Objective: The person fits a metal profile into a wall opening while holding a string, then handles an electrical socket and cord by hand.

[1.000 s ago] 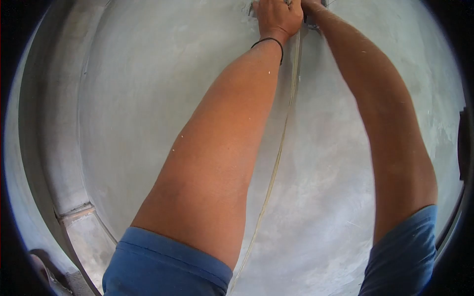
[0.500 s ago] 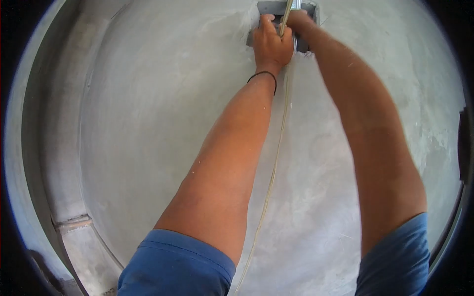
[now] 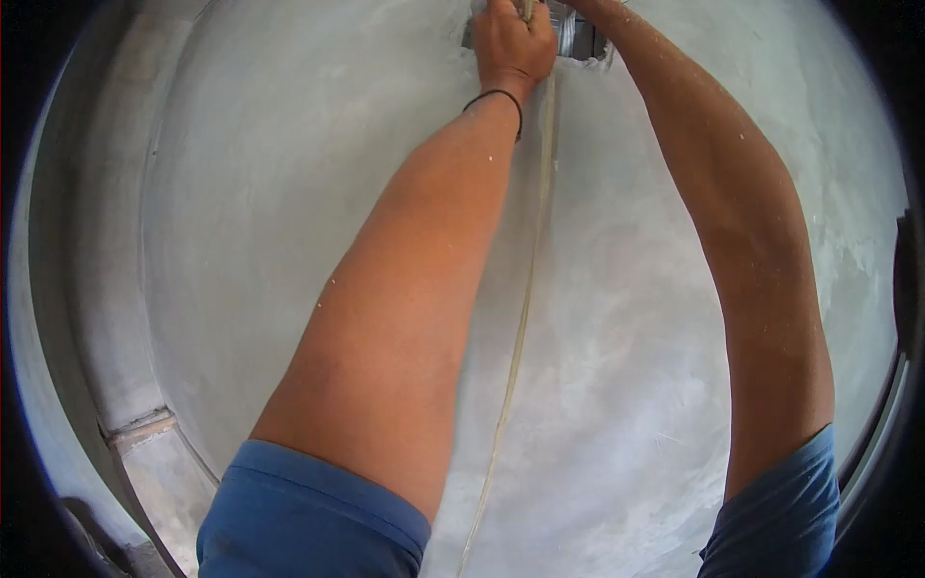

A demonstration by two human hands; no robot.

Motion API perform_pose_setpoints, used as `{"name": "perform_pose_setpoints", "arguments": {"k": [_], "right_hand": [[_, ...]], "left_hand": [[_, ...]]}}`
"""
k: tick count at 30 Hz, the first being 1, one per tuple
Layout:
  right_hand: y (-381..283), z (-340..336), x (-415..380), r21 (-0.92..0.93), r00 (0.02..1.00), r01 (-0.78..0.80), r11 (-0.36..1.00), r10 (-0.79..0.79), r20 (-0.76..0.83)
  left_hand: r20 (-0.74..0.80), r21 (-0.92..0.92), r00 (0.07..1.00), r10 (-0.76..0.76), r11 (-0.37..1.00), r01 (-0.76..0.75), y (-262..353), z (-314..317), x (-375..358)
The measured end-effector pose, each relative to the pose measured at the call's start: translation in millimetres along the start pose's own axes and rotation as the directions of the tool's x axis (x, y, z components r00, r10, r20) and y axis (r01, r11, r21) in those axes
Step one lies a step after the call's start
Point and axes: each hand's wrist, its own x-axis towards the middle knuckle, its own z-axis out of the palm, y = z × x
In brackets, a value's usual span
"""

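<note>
My left hand (image 3: 515,40), with a dark band (image 3: 501,93) on its wrist, is at the left part of a rectangular opening (image 3: 586,46) cut in a grey wall. Its fingers are closed around a thin yellowish cord (image 3: 524,313), which also hangs down the wall between my arms. Beside that hand, a silvery ribbed tube (image 3: 567,35) runs inside the opening. My right hand (image 3: 584,4) reaches in from the right at the top edge; its fingers are cut off by the frame, so their grip cannot be seen.
The smooth plastered wall (image 3: 318,144) fills most of the view. A ledge or frame with a brownish strip (image 3: 145,427) runs along the left. At the far right edge stands a dark object (image 3: 906,284).
The view has shifted, so the opening and both hands sit higher in the frame. The right hand has mostly left the picture. My left hand stays closed on the cord.
</note>
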Motion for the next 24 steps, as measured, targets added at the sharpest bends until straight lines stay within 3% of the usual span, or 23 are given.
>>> {"name": "perform_pose_setpoints", "arguments": {"k": [4,6,9,15,17,19,21,23,24], "right_hand": [[-17.2,-31.0,-58.3,0.131,0.992,-0.018,0.991,0.035,-0.123],[-25.0,-37.9,-77.6,0.166,0.951,0.016,0.986,0.037,-0.308],[-24.5,-50.9,-91.5,0.151,0.957,0.094,0.984,-0.048,-0.287],[-30.1,-64.1,-118.4,0.193,0.967,0.083,0.978,-0.032,-0.253],[-27.9,-56.3,-114.9,0.227,0.961,0.062,0.972,0.004,-0.276],[-16.1,-43.1,-102.0,0.259,0.954,0.04,0.965,0.04,-0.297],[15.3,-13.9,-66.7,0.12,0.885,0.3,0.946,-0.229,-0.406],[71.8,26.7,-12.0,-0.036,0.936,0.327,0.944,-0.329,-0.125],[64.3,6.0,-19.3,0.13,0.992,0.122,0.984,-0.121,-0.021]], "left_hand": [[-0.01,0.046,0.999,-0.051,0.998,0.051,4.9,-1.3,-0.1],[0.004,-0.017,0.999,-0.051,0.999,0.052,5.6,-3.0,2.0],[-0.028,-0.092,1.0,-0.011,0.996,0.008,0.6,-2.6,3.8],[-0.027,-0.049,0.999,0.035,0.998,-0.036,-0.8,-2.6,-1.3],[0.066,0.054,0.993,-0.099,0.994,0.095,2.2,-7.9,-1.5],[0.114,0.004,0.988,-0.104,0.995,0.104,6.8,-8.6,-3.6],[0.154,-0.043,0.983,-0.104,0.993,0.112,5.1,-4.7,-1.9],[0.03,0.069,0.999,0.028,0.997,-0.03,-6.3,2.7,-2.6],[0.033,0.078,0.999,0.02,0.997,-0.022,-8.1,2.1,-4.1]]}}
